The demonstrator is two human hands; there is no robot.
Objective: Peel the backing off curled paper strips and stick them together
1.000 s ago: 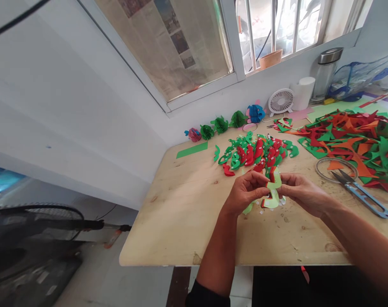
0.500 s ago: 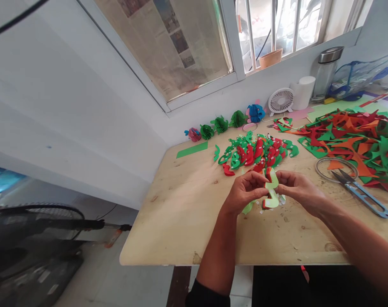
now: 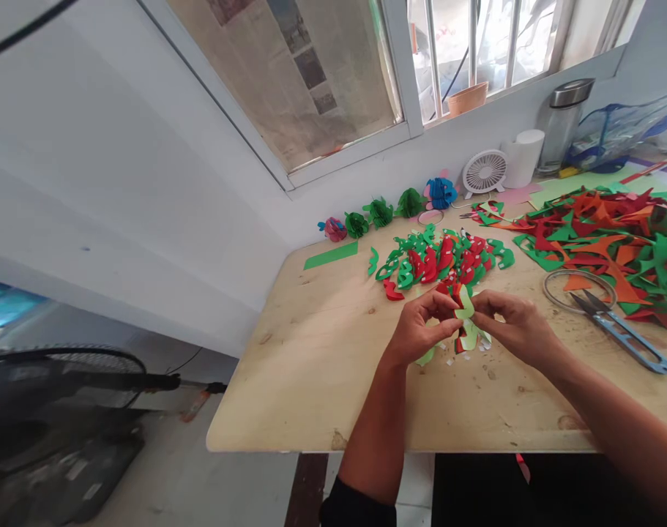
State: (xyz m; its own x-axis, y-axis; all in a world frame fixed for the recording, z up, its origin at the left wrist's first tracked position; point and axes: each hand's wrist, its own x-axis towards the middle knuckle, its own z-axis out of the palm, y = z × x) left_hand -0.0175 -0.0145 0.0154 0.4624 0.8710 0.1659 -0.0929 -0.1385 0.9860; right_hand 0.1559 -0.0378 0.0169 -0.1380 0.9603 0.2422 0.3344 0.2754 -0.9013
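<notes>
Over the table, my left hand (image 3: 424, 329) pinches the left side of a curved paper cutout (image 3: 467, 311), light green on its face with red layers behind. My right hand (image 3: 503, 320) closes thumb and fingers on the same cutout from the right. Under the hands lie a pale green paper piece (image 3: 426, 356) and small white bits (image 3: 484, 344). Just beyond is a heap of red and green curved paper cutouts (image 3: 446, 258), several with small white patches. Fingertips partly cover the held cutout.
Blue-handled thread snips (image 3: 624, 333) and a ring of tape (image 3: 579, 291) lie at the right, before a pile of paper scraps (image 3: 613, 241). Along the wall stand green paper ornaments (image 3: 379, 212), a small white fan (image 3: 485, 173) and a glass bottle (image 3: 562, 124). A green strip (image 3: 331, 255) lies far left.
The light green cutout has turned and tilted between my hands. My right fingers have curled in over its right edge, while the left hand stays nearly in place.
</notes>
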